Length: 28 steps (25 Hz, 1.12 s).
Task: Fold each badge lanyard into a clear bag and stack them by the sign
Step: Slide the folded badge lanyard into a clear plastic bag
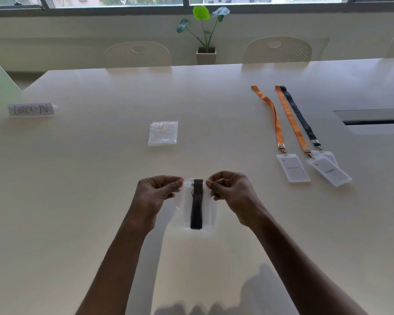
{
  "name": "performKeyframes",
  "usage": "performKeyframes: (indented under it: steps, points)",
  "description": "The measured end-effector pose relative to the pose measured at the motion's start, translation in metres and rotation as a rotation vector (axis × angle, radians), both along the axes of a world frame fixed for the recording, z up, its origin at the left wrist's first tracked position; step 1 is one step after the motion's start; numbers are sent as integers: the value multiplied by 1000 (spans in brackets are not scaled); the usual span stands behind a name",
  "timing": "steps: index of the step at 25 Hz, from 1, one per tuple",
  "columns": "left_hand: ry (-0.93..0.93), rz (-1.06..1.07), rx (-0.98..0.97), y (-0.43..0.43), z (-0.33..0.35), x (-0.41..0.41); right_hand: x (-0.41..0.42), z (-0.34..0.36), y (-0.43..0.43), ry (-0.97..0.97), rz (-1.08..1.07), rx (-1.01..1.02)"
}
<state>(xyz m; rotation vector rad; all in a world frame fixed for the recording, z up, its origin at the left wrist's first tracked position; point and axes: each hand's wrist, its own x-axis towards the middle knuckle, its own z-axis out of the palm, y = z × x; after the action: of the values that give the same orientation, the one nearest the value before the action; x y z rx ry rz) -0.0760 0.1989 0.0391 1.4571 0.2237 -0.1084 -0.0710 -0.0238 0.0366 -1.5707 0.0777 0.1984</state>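
Both hands, left and right, pinch the bag mouth; uneven sealing could let the lanyard slip out.

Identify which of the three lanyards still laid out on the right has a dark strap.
The rightmost lanyard, farthest from the hands: its strap is dark navy or black, while the other two are orange. Its badge holder lies partly under the middle one's.

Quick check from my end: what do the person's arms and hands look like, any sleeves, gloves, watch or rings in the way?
Both forearms are bare as far as the picture shows, with no sleeve edge in view. The left hand and the right hand wear no gloves. No watch, bracelet or strap shows on either wrist, and I see no rings on the visible fingers, though some fingers are curled out of sight.
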Motion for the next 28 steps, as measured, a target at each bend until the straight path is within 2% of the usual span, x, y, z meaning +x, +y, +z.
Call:
performKeyframes:
  steps: [4,6,8,13,18,23,28]
  points:
    - [109,-74,-113,12,-7,1,4,1,10,0,-1,-4]
    - [182,-191,-42,19,-8,-4,8,4,14,0,-56,13]
    - [176,-269,11,27,-10,-8,14,7,18,-14,-98,10]
    - [179,-142,-48,34,-8,-4,27,8,30,-25,-173,55]
    - [188,-320,52,61,-6,3,31,-2,45,-3,-197,72]
    - [129,-123,-5,71,-8,31,39,-3,73,26,-119,34]
    - [133,71,85,98,-20,46,58,-18,117,65,-85,-35]
